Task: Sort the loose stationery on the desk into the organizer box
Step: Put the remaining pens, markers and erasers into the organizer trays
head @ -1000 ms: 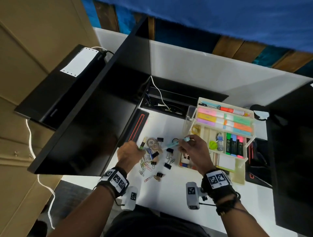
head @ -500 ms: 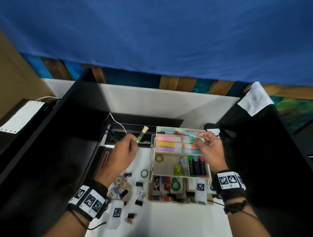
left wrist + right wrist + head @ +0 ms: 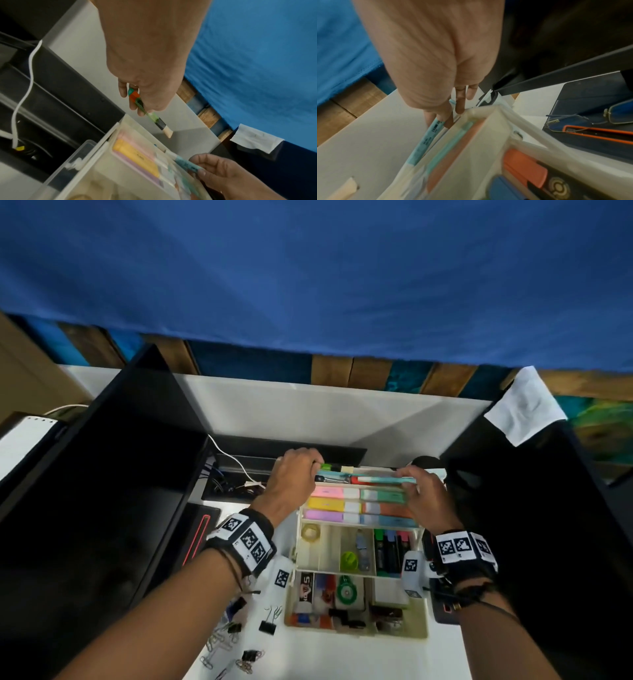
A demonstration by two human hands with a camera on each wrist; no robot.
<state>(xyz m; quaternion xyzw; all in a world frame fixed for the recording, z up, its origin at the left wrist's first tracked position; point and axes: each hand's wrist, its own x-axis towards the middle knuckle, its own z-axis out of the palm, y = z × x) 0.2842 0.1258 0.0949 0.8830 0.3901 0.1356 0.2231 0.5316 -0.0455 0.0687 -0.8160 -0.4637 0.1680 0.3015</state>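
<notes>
The cream organizer box (image 3: 294,594) stands on the white desk with its tiered trays spread out. My left hand (image 3: 296,479) pinches a small green brush (image 3: 150,116) with a black ferrule and pale bristles over the top tray's far left corner (image 3: 120,124). My right hand (image 3: 424,494) holds a light teal pen (image 3: 387,481) (image 3: 426,140) lying lengthwise along the back of the top tray, above the pastel highlighters (image 3: 359,505). The lower trays hold tape rolls, markers (image 3: 390,549) and sticky notes.
Loose binder clips (image 3: 267,626) and paper clips (image 3: 219,645) lie on the desk left of the box. Black monitors (image 3: 102,474) flank both sides. A cable tray with a white cord (image 3: 233,460) sits behind. Glasses (image 3: 583,121) lie at the right.
Both hands moved from the loose pile up to the top tray. The brush swung over the tray's left end and the teal pen came down along its back row.
</notes>
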